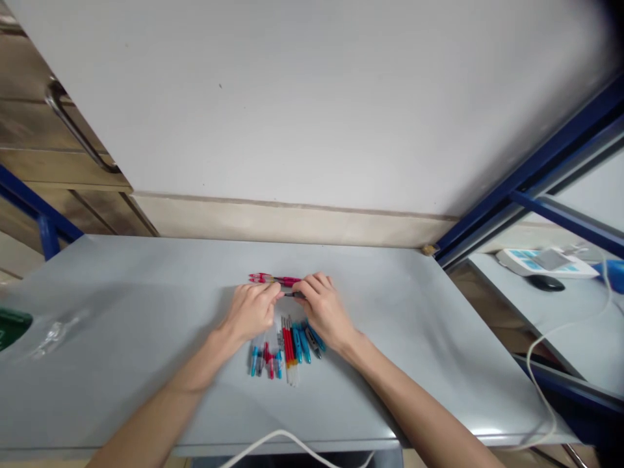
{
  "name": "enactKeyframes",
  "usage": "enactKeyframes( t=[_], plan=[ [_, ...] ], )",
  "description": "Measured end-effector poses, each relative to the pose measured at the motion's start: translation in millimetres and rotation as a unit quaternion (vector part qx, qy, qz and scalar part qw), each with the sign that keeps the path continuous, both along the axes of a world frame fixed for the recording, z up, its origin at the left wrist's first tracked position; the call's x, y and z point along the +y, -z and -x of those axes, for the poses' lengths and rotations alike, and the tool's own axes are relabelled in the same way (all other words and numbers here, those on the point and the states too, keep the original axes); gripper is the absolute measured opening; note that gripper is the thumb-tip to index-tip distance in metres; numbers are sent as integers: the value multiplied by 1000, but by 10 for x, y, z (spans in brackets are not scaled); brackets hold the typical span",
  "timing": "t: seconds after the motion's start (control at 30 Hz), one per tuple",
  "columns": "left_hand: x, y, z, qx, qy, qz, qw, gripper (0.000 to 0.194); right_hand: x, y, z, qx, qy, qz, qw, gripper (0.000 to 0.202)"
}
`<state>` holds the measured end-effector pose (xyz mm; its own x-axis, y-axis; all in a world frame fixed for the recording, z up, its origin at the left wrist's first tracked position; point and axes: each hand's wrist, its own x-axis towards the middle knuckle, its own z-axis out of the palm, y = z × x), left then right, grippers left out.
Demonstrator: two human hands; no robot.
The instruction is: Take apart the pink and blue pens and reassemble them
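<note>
My left hand (253, 311) and my right hand (322, 312) meet over the middle of the table, fingers closed in a pinch. Between their fingertips a thin dark pen part (291, 294) shows, gripped from both sides; most of it is hidden by the fingers. Just beyond lie pink pens (263, 278). Below the hands, red ink refills (289, 344) are laid side by side. To their left are clear pen barrels with coloured ends (271, 365), partly under my left hand. Blue pen grip sections (305, 344) and a grey one (312, 340) lie beside my right hand.
The grey table (146, 292) backs onto a white wall (292, 110). A green object with clear plastic (53, 335) is at the left edge. On a side table at right are a white device (548, 262) and a black mouse (545, 283). A white cable (536, 364) hangs there.
</note>
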<state>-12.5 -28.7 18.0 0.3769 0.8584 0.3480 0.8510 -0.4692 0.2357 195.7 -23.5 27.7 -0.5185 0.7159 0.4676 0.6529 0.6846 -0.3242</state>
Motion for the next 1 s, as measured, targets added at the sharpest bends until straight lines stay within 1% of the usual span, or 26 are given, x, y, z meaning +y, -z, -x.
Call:
enactKeyframes(
  t=[0.03,0.13,0.23,0.37,0.43,0.5,0.57,0.67,0.77,0.83,1.0],
  plan=[
    [0,7,4,-8,0,2,1000,19,-5,-13,-2,-8,-1,-1,1000,12],
    [-2,25,15,-28,-4,15,999,18,-18,-39,3,-40,-10,8,999,18],
    [-11,21,12,-26,-5,18,999,20,-11,-21,8,-34,-6,14,999,24],
    [-20,14,2,-19,10,16,1000,21,18,35,0,-2,-14,19,1000,11],
    [-22,24,-1,-22,13,12,1000,21,19,54,-2,1,-4,12,1000,12],
    [-22,37,-3,-26,13,5,1000,21,10,58,0,-5,11,3,1000,17],
    [-22,43,-5,-27,14,-2,1000,22,-4,44,4,-12,19,0,1000,20],
    [-23,30,-3,-23,11,-6,1000,27,-24,-3,6,-24,2,17,1000,10],
    [-22,12,6,-22,6,-15,1000,29,-29,-32,7,-31,-9,22,999,17],
    [-21,9,11,-20,5,-20,1000,28,-19,-18,4,-22,-7,8,1000,21],
    [-27,11,-2,-9,-5,-7,1000,32,21,90,0,37,-16,-23,999,18]
  ],
)
